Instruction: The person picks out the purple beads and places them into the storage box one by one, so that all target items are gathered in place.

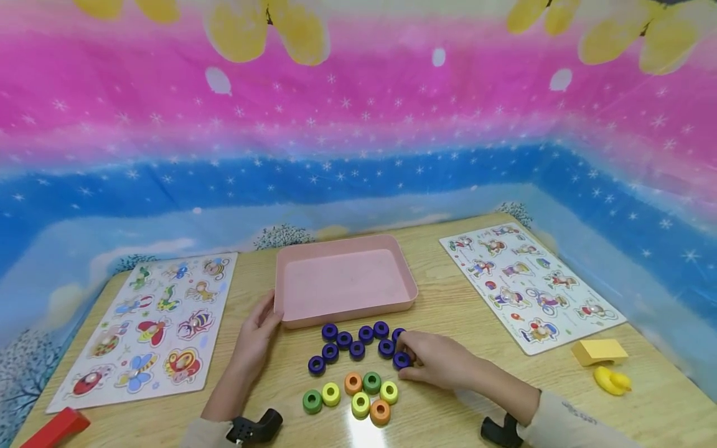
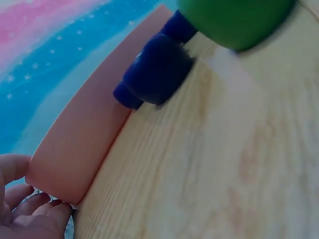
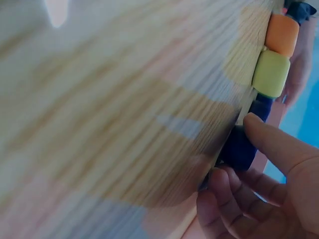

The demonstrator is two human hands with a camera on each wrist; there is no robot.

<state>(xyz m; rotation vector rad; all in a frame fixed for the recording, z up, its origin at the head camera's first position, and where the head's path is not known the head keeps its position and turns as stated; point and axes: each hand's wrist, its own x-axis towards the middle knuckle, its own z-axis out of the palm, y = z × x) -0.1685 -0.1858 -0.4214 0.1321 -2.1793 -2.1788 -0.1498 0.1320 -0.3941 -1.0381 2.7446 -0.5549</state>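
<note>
A pink tray [image 1: 347, 314] lies toward the back of the table. My left hand [image 1: 257, 339] rests against its front left corner; in the left wrist view, the relaxed fingers [image 2: 47, 209] touch the tray's end. Several dark blue beads [image 1: 356, 350] with holes lie in front of the tray. At the right end of that group, my right hand [image 1: 439, 361] holds a dark blue bead [image 3: 239, 148] between thumb and fingers, low at the table. Another dark blue bead [image 1: 398, 334] is partly hidden by the hand. Nearer me lie green [image 1: 312, 401], yellow [image 1: 360, 404] and orange beads [image 1: 380, 412].
A puzzle board with insects [image 1: 162, 323] lies at left and one with figures [image 1: 526, 280] at right. A yellow block [image 1: 599, 352] and yellow duck [image 1: 612, 380] are at the right, a red block [image 1: 56, 428] at the near left. A patterned cloth [image 1: 358, 155] hangs behind the table.
</note>
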